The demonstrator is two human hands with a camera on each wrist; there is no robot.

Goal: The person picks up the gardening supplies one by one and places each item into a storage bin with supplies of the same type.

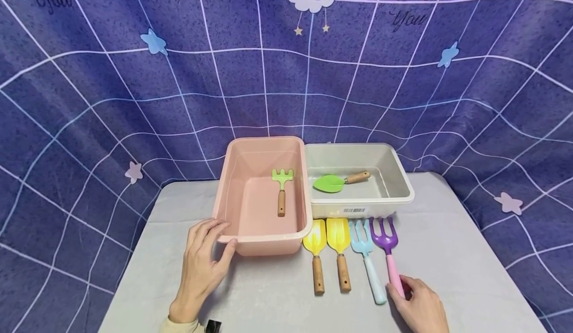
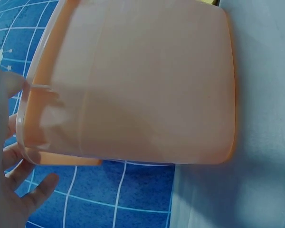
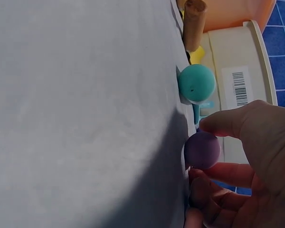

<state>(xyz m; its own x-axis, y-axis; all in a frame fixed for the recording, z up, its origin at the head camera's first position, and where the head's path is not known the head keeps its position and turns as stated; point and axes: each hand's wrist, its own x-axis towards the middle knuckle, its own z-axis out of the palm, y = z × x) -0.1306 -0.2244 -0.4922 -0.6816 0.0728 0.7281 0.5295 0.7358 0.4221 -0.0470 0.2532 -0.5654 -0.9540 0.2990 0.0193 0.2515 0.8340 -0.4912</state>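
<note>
A pink plastic bin (image 1: 268,246) holds a small green hand rake (image 1: 282,194) with a wooden handle. My left hand (image 1: 203,258) rests on its near left corner, thumb at the front rim and loosely spread fingers over the side rim. My right hand (image 1: 421,303) pinches the pink handle end of a purple hand fork (image 1: 385,238) between thumb and fingers; the handle's round end (image 3: 202,150) shows in the right wrist view. The fork lies rightmost in a row beside a light blue fork (image 1: 369,268) and two yellow trowels (image 1: 315,238).
Against the pink bin's right side stands a grey-white bin (image 1: 358,206) with a barcode label, containing a green leaf-shaped trowel (image 1: 331,183). The tool heads reach its front wall. A grey cloth (image 1: 268,293) covers the table, with a blue gridded curtain (image 1: 286,74) behind.
</note>
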